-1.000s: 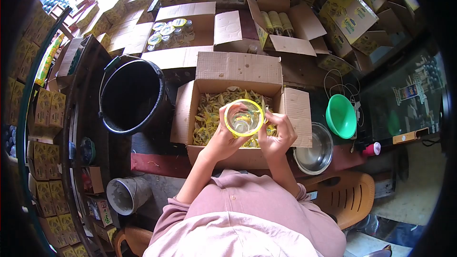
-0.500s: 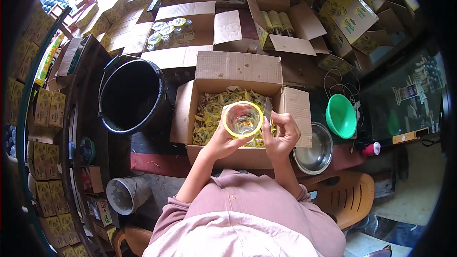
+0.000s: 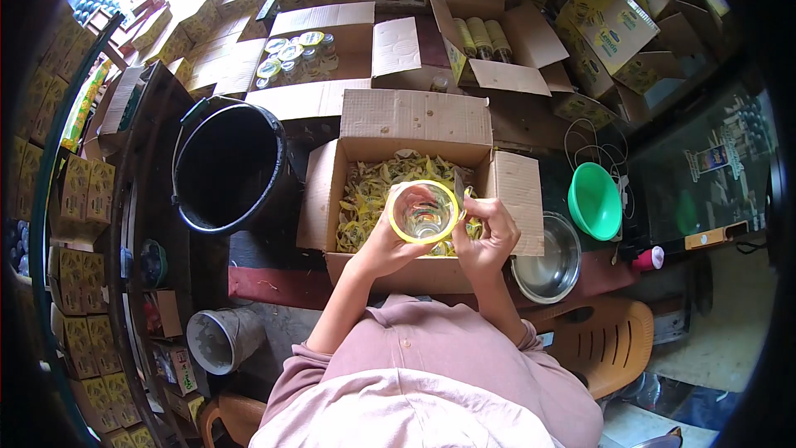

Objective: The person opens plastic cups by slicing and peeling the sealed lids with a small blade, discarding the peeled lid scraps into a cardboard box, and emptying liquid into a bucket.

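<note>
A clear round container with a yellow rim (image 3: 424, 212) is held over the open cardboard box (image 3: 416, 119), its mouth facing up toward me. My left hand (image 3: 384, 242) is wrapped round its left side. Beside its right edge, my right hand (image 3: 487, 239) pinches a small, thin, greyish blade-like piece (image 3: 459, 186). Whether that piece touches the rim is unclear. Below both hands the box holds many small yellow-green wrapped pieces (image 3: 377, 187).
A black bucket (image 3: 276, 168) stands left of the box. To the right are a steel bowl (image 3: 572, 270) and a green bowl (image 3: 595, 199). Behind sit an open box of jars (image 3: 352, 17) and another of yellow cylinders (image 3: 501, 0). A grey bucket (image 3: 245, 333) is at lower left.
The thin piece in my right hand has shifted and tilted slightly beside the rim. The container has moved a little downward in view, still in my left hand.
</note>
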`<state>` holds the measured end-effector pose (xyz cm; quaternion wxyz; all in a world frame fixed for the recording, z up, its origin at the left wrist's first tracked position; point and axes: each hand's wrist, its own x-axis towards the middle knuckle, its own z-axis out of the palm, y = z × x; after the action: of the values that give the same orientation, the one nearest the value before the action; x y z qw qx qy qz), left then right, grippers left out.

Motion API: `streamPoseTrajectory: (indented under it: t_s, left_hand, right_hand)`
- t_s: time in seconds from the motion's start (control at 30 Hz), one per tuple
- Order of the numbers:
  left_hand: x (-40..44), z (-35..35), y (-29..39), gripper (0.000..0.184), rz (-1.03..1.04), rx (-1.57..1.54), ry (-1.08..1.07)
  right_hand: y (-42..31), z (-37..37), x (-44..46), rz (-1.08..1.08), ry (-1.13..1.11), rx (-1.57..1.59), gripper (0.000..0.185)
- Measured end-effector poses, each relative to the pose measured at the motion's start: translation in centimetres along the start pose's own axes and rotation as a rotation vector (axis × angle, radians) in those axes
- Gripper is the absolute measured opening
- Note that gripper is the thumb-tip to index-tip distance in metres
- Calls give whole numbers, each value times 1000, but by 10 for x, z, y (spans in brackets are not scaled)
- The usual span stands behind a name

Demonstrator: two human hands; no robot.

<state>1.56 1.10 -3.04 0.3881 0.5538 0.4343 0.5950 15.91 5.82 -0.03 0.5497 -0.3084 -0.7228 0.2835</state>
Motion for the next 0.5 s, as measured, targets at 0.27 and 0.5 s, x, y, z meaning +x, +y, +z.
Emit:
streamPoseTrajectory:
  t_s: [0.27,0.5]
  left_hand:
    - [3,-2,6,62,16,26,4]
    - [2,-7,5,63,-27,-11,-30]
  right_hand:
    - [-1,-1,-3,47,38,16,19]
    - [-4,0,0,20,-7,-4,20]
